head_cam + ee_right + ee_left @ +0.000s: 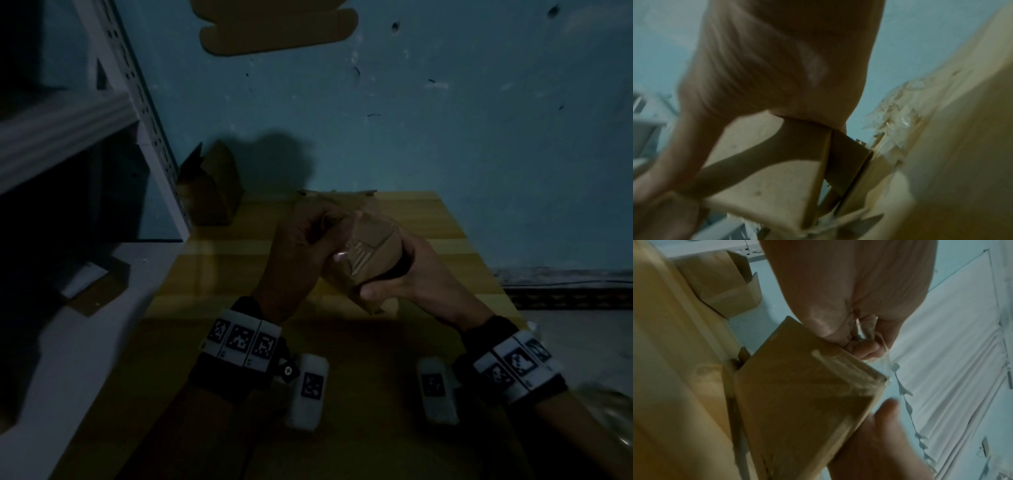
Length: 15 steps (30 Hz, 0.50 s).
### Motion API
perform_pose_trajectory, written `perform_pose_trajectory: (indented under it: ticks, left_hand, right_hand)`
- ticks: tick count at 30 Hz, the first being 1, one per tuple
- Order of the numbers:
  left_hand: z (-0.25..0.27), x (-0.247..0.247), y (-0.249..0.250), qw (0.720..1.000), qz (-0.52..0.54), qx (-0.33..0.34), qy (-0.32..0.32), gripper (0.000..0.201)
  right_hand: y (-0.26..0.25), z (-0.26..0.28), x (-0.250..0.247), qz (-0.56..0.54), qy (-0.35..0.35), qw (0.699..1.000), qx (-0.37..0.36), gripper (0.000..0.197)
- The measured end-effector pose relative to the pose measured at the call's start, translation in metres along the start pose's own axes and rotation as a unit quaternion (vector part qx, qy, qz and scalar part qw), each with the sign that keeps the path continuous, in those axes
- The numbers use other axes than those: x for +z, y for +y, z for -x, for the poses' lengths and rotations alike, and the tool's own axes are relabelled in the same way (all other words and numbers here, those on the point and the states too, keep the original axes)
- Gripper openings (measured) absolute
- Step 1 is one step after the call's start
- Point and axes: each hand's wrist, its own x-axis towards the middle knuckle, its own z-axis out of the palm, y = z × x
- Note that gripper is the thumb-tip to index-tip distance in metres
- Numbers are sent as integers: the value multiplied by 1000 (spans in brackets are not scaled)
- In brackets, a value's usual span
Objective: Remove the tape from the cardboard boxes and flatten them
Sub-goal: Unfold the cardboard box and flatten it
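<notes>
I hold a small brown cardboard box [364, 263] tilted above the yellow table [455, 246]. My left hand [318, 236] is at the box's upper left corner. In the left wrist view its fingers [863, 348] pinch a strip of clear tape [885, 353] lifted from the box [797, 394] corner. My right hand [397, 277] grips the box from the right and underneath, thumb on the near face. Shiny tape [344, 255] still crosses the top of the box. The right wrist view shows the right hand [777, 65] wrapped on the box [777, 172].
An open cardboard box [209, 192] stands at the table's back left beside a white metal shelf post [147, 113]. Flat cardboard [335, 198] lies behind my hands, and another flat piece [274, 31] farther off. A crumpled wad of clear tape [894, 113] lies to the right.
</notes>
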Motion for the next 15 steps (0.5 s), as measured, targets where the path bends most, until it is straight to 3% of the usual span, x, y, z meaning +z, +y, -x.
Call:
perform_pose_trajectory:
  ticks: [7,11,15]
  left_hand:
    - [-1,2,2,999,17,-27,11,38]
    - [-4,-5,3,998,-10,-52,37,13]
    - [-4,-6,5,997,-30,-54,35,12]
  right_hand:
    - [-2,1,4,98,54,992,-53,104]
    - [-5,3,1,79,57,993,-72,90]
    - [-5,3,-1,65,50,995,-64,85]
